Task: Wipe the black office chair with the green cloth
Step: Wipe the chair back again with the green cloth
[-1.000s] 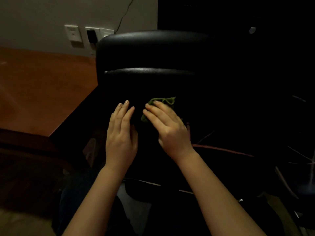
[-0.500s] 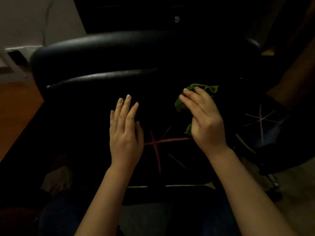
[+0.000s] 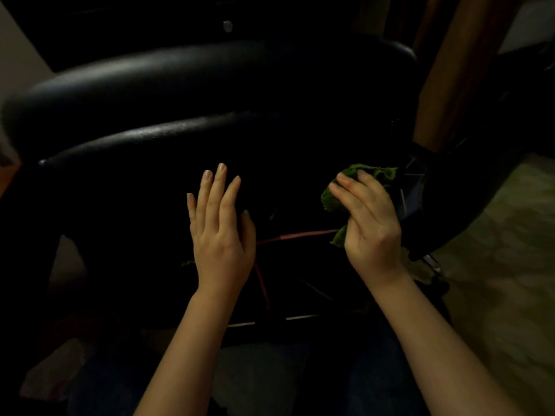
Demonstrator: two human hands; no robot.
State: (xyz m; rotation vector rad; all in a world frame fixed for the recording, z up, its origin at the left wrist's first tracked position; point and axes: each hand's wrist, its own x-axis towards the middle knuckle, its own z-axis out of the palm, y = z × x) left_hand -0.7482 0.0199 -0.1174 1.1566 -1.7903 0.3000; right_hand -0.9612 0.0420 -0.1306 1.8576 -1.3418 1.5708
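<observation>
The room is so dark that most of the black office chair [image 3: 186, 82] is lost in shadow. The right hand [image 3: 371, 226] covers much of the green cloth [image 3: 377, 173], fingers [image 3: 345, 190] curled round it, at the chair's right edge. The left hand [image 3: 220, 235] looks to rest on the chair's middle, fingers straight and close together. Pale floor [image 3: 498, 253] shows right of the chair

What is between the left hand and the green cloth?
In the head view, only the dark surface of the black chair lies between the left hand and the green cloth; a thin pinkish line crosses it.
</observation>
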